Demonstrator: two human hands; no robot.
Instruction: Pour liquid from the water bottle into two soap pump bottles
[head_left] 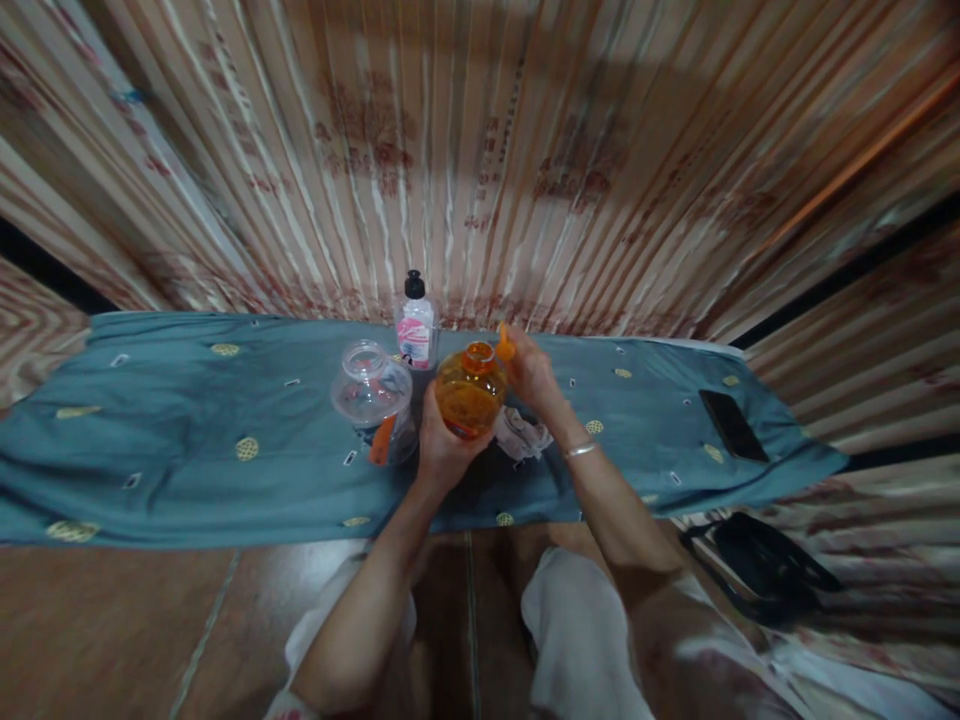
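My left hand (444,447) is wrapped round the lower left side of an amber see-through bottle (471,395), whose round neck stands uncapped. Amber liquid shows inside it. Beside the neck, my right hand (531,370) pinches a small orange cap (505,345). Left of my left hand stands a clear plastic jar (371,395), wide-bodied and open at the top, with an orange and dark label low on its side. A clear bottle with a pink and white label (416,335) and a black top stands behind. Crumpled whitish wrapping (520,435) lies under my right wrist.
A teal cloth (187,420) with yellow pineapple prints covers the narrow table. A black phone (733,425) lies at its right end. Patterned curtains (465,150) hang close behind and at the sides. A black bag (765,565) is low at the right.
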